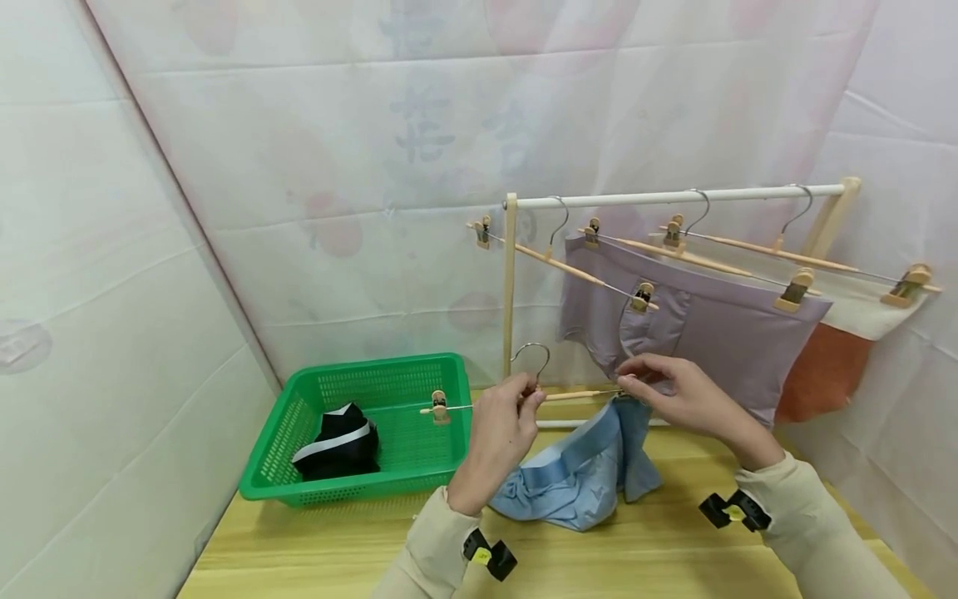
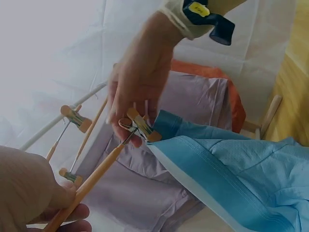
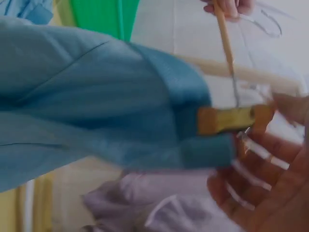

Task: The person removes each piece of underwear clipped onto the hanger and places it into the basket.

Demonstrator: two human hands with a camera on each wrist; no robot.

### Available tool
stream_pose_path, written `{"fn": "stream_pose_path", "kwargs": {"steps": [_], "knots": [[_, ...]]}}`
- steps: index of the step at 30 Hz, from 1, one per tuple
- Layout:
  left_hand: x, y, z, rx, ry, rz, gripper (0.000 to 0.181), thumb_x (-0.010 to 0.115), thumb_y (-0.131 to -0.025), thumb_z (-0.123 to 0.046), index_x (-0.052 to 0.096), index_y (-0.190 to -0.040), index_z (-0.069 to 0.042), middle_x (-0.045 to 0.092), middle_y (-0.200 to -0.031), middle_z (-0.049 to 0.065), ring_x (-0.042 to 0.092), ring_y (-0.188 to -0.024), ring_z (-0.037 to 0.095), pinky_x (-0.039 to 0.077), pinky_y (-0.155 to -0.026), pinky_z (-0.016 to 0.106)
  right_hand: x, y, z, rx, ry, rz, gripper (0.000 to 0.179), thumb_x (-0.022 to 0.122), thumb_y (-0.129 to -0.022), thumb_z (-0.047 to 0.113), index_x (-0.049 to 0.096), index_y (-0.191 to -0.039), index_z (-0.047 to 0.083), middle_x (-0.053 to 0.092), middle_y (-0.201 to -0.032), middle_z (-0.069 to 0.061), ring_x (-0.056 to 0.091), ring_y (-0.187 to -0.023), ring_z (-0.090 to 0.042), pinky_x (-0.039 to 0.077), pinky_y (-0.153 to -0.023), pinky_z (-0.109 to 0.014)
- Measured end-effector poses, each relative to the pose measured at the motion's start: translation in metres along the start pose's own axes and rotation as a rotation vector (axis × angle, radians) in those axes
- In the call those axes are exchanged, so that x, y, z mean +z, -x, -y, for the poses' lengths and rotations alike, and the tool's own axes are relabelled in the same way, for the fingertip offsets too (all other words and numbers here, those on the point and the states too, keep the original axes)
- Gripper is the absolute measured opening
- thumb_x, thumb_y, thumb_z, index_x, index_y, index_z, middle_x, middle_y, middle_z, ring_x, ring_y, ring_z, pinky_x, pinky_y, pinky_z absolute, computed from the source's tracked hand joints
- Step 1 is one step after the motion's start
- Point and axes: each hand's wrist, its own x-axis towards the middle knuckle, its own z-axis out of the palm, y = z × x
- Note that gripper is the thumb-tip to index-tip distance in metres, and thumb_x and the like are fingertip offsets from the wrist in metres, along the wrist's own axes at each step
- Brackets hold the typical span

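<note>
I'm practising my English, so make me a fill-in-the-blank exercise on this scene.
The top white rail carries ____ tan wooden hangers.
In the head view, the rectangular green plastic basket stands to the ____ of the pale wooden rack.
The white-striped cloth item inside is mostly ____.
The right grip is at the tan clip on a light ____ cloth garment.

Missing words: three; left; black; blue.

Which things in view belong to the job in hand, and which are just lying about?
In the job, apparently:
left hand, holding a hanger
right hand, at its clip
blue garment, in that clip
rack, likely, as other hangers hang there

Not handled:
purple shorts and orange-white garment, both hung
black garment, in green basket
</note>
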Motion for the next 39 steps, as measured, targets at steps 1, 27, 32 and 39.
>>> {"fn": "stream_pose_path", "kwargs": {"steps": [1,27,32,39], "knots": [[0.000,0.000,0.001,0.000,0.005,-0.002,0.010,0.068,-0.097,-0.016,0.071,-0.088,-0.014,0.073,-0.078,0.001,0.062,-0.060,0.009,0.042,-0.054,0.017,0.001,0.003,-0.004,0.001,-0.027,0.011,0.014,0.064,-0.101,0.017,0.072,-0.113,0.017,0.074,-0.103,0.005,0.065,-0.091,0.002,0.056,-0.081,-0.023],[0.000,0.003,0.012,-0.011,0.049,0.004,0.013,0.070,-0.096,-0.017,0.070,-0.084,-0.013,0.074,-0.080,0.003,0.069,-0.066,0.013,0.044,-0.055,0.014,0.042,0.017,-0.021,-0.119,-0.285,-0.218,0.026,0.067,-0.091,-0.008,0.077,-0.110,0.007,0.075,-0.101,0.017,0.073,-0.083,0.000,0.059,-0.070,-0.018],[-0.002,0.002,0.012,-0.010,0.062,0.007,0.012,0.069,-0.096,-0.018,0.071,-0.085,-0.013,0.075,-0.082,0.003,0.071,-0.069,0.015,0.046,-0.057,0.014,0.039,0.015,-0.023,-0.148,-0.276,-0.222,0.030,0.068,-0.090,-0.011,0.078,-0.110,0.008,0.075,-0.101,0.018,0.074,-0.084,0.000,0.059,-0.070,-0.016],[-0.001,0.001,0.014,-0.002,0.067,0.013,0.012,0.069,-0.096,-0.018,0.071,-0.085,-0.013,0.075,-0.081,0.003,0.069,-0.066,0.013,0.045,-0.055,0.014,0.039,0.014,-0.020,-0.126,-0.245,-0.238,0.027,0.070,-0.090,-0.007,0.078,-0.109,0.008,0.076,-0.101,0.014,0.073,-0.084,0.001,0.058,-0.072,-0.015]]}}
